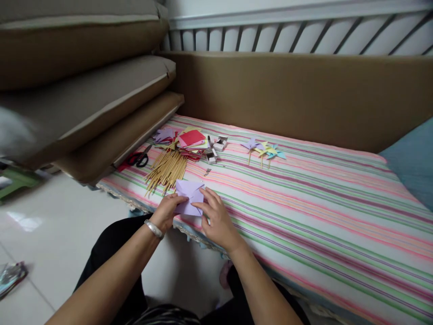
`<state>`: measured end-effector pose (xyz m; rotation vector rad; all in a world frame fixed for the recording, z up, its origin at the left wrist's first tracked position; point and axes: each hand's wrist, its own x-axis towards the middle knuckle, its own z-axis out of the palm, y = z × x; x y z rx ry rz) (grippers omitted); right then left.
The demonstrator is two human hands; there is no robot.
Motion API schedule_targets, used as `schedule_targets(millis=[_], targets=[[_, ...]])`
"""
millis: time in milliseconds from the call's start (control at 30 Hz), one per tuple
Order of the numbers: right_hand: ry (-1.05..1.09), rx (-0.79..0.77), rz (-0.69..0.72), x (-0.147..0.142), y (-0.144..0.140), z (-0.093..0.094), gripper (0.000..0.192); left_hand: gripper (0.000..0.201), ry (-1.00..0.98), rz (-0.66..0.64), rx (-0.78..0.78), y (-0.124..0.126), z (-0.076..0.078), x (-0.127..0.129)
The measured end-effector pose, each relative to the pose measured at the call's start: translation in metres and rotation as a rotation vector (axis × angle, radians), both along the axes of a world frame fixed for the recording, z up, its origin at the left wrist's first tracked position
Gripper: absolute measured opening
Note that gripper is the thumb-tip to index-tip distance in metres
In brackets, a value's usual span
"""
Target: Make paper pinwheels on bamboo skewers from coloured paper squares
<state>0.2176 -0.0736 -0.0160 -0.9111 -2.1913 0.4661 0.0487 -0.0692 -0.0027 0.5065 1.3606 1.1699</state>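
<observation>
A square of purple paper (184, 208) with diagonal cuts running in from its corners is held just above the near edge of the striped sheet. My left hand (168, 208) grips its left side, thumb on top near the middle. On the right side, the fingers of my right hand (214, 217) are curled at the paper's edge and upper corner, touching it. Just beyond lies a bundle of thin wooden sticks (168, 169). A few tiny metal pieces (207, 171) rest on the sheet past the paper.
Coloured paper sheets (192, 138) are piled behind the sticks, beside small open boxes (220, 143). Black-handled scissors (138, 159) lie at the left. Several paper pinwheels (264, 150) on sticks lie farther right. Stacked cushions (118, 95) rise at the left; a brown padded board (287, 99) stands behind.
</observation>
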Motion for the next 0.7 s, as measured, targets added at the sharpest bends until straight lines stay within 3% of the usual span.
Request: schedule_targets(millis=[67,200,267,400,533,700], targets=[[-0.041,0.011,0.013,-0.002,-0.002,-0.003,0.045,0.016,-0.003,0.0,0.0,0.0,0.001,-0.001],[0.017,-0.018,-0.004,-0.005,-0.001,-0.005,0.015,0.017,0.021,-0.034,0.0,-0.001,0.0,-0.001],[0.063,-0.071,-0.005,-0.005,-0.001,-0.003,0.009,0.018,0.04,-0.055,-0.002,-0.003,-0.002,-0.001],[0.183,-0.214,-0.035,-0.002,0.002,0.0,0.008,0.017,0.087,-0.092,0.0,-0.005,-0.003,0.002],[0.316,-0.326,-0.189,-0.001,0.007,-0.007,0.011,0.017,0.129,-0.117,-0.001,-0.007,0.0,0.008],[0.268,-0.403,-0.314,-0.004,0.01,-0.015,0.012,0.015,0.166,-0.143,0.028,-0.01,0.003,0.02]])
